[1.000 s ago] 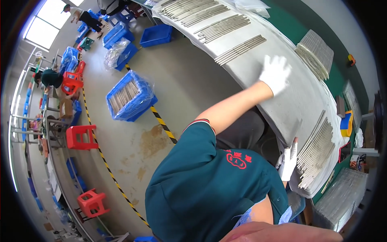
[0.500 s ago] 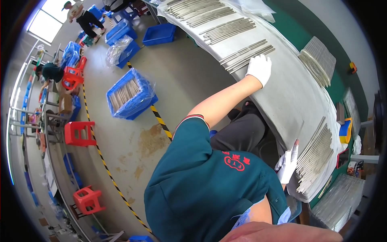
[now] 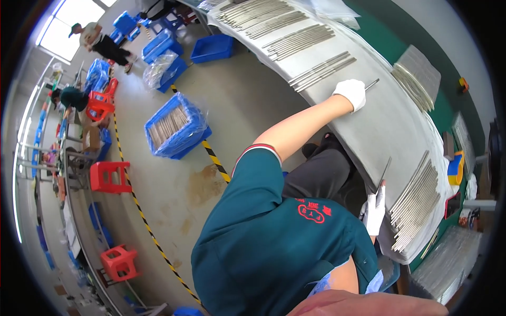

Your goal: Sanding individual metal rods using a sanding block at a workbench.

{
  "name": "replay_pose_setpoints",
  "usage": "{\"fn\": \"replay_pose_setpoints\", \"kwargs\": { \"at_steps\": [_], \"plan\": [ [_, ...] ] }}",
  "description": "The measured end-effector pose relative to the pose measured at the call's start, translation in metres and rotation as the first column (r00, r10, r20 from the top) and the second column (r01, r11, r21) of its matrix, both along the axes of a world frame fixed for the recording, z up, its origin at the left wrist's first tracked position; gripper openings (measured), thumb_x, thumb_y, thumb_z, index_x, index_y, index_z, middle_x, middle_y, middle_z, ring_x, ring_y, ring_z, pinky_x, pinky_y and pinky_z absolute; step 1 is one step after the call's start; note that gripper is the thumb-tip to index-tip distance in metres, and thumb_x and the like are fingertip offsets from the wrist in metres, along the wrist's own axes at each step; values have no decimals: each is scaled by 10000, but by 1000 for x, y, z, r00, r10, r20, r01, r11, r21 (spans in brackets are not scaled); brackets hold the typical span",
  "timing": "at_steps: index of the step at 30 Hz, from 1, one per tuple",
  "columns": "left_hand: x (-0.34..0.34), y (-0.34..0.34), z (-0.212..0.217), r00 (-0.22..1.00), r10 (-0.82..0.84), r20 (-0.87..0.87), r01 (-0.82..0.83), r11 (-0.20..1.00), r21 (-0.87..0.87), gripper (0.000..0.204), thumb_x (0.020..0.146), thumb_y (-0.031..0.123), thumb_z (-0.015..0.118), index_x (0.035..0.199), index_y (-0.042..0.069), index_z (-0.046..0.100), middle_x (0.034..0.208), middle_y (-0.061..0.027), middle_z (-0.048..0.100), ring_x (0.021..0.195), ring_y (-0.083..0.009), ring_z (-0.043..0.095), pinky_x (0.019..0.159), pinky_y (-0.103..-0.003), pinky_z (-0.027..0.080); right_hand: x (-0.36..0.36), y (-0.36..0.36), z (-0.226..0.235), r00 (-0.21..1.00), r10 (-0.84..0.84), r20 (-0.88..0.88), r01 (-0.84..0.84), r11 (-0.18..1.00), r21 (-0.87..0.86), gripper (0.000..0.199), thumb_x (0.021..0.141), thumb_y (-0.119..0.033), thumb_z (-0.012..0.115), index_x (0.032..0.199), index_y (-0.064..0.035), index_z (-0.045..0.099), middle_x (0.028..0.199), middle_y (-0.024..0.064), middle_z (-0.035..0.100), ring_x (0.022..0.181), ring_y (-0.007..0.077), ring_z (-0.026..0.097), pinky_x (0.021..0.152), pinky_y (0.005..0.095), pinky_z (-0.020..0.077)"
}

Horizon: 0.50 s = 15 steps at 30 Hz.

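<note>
My left hand [image 3: 350, 95], in a white glove, is closed around a slim metal rod [image 3: 372, 84] whose end sticks out past the fingers over the table. Just beyond it lies a small row of metal rods [image 3: 322, 71]. My right hand [image 3: 375, 211], gloved with a fingertip bare, grips a thin dark metal rod [image 3: 387, 169] that points up and away from the table's near edge. Beside this hand a larger row of metal rods [image 3: 415, 205] lies side by side on the white-covered table [image 3: 363, 134]. Where the fingers wrap the rods, the grip is hidden.
More rod rows [image 3: 258, 16] lie at the table's far left end. A stack of clear plastic sleeves [image 3: 419, 76] and a yellow-and-blue tape roll [image 3: 455, 167] sit along the back. A lined blue crate [image 3: 176, 126] of rods stands on the floor. Red stools and two people are farther off.
My left hand has moved right, away from the small row, with a rod in it; fewer rods lie there. The rod in my right hand is tilted differently and less blurred.
</note>
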<state>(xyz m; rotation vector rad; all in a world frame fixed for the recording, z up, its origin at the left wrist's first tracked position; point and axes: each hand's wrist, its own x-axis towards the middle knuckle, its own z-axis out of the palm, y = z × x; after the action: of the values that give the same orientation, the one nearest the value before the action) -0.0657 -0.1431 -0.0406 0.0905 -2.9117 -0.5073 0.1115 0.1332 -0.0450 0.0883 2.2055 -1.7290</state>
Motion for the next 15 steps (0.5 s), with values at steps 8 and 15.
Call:
{"fn": "replay_pose_setpoints", "kwargs": {
  "at_steps": [8, 15],
  "plan": [
    [102, 32, 30, 916, -251, 313, -229, 312, 922, 275, 901, 242, 544, 1081, 40, 589, 691, 39, 494, 550, -21, 389, 485, -183, 326, -3, -10, 15, 981, 185, 52, -189, 876, 444, 532, 907, -260, 447, 1412, -201, 291, 603, 121, 587, 522, 250, 595, 554, 362, 481],
    [141, 58, 32, 817, -348, 459, -359, 314, 879, 202, 909, 213, 532, 999, 64, 633, 598, 67, 448, 440, 3, 316, 379, -172, 240, -7, -13, 32, 989, 102, 106, -123, 970, 212, 552, 913, -273, 420, 1426, -146, 261, 560, 81, 539, 504, 200, 552, 568, 322, 465]
  ]
}}
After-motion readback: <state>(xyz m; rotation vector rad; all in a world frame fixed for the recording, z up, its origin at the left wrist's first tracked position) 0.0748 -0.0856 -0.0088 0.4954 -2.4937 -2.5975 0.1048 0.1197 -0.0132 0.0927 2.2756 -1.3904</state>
